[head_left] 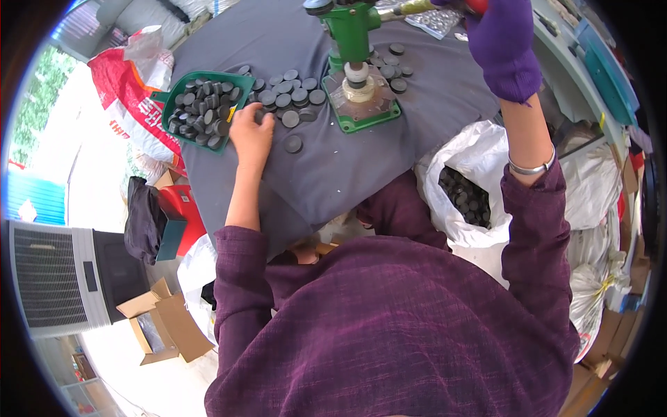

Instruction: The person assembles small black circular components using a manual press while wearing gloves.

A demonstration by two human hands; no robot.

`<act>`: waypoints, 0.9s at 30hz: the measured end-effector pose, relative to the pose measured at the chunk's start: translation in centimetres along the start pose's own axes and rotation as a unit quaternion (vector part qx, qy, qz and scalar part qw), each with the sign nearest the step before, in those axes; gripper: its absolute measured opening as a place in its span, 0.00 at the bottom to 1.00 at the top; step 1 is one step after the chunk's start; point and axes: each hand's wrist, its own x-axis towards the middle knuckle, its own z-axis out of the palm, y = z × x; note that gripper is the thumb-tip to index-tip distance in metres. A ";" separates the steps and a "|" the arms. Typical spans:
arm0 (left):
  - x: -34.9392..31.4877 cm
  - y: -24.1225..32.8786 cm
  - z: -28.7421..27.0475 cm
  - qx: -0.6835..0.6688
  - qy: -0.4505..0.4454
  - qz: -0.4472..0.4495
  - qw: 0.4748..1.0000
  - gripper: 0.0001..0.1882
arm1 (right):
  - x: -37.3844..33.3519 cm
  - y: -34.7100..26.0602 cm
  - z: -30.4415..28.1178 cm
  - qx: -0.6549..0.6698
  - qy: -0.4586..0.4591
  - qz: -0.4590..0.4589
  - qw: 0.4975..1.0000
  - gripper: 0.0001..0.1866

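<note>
Where loose black discs [283, 99] lie between the green scoop [244, 83] and green press [349, 35], our left hand [250, 137] curls its fingers — whether round one, we cannot tell. Our gloved right hand [501, 55] is at the red knob [477, 5], its closure cut off from view.

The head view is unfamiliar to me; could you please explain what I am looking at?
A head-worn fisheye camera looks down, so straight edges bend. No robot is involved. On the gray cloth are a green press and a green scoop holding dark discs; more discs lie loose. The person's bare left hand is among the discs beside the scoop; whether it grips one is unclear. The purple-gloved right hand is at a red knob, partly cut off by the upper edge.
</note>
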 end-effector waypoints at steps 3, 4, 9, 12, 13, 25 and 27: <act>0.4 -0.5 -0.1 0.029 -0.018 0.020 0.999 0.17 | 0.2 -0.1 0.1 0.013 -0.005 -0.014 1.000 0.21; 0.4 -0.3 -0.1 0.060 -0.049 0.039 0.996 0.17 | 0.1 0.0 0.0 0.014 -0.004 -0.013 1.000 0.21; 0.7 -0.1 -0.4 0.114 -0.093 0.030 0.989 0.19 | -0.1 0.0 0.0 0.007 0.007 -0.025 1.000 0.21; 0.3 -0.9 -0.9 0.041 -0.114 0.001 0.993 0.21 | 0.0 0.3 0.1 0.025 0.003 -0.004 1.000 0.21; 0.0 -1.0 -1.2 -0.020 -0.130 -0.032 0.991 0.22 | 0.0 0.3 0.2 0.027 0.003 -0.003 1.000 0.21; -0.8 -1.9 -2.1 -0.334 -0.136 -0.194 0.912 0.20 | 0.1 0.4 0.0 0.022 0.006 -0.003 1.000 0.21; -0.7 -1.8 -1.9 -0.235 -0.140 -0.129 0.953 0.19 | 0.1 0.5 0.3 0.035 0.004 0.005 0.999 0.21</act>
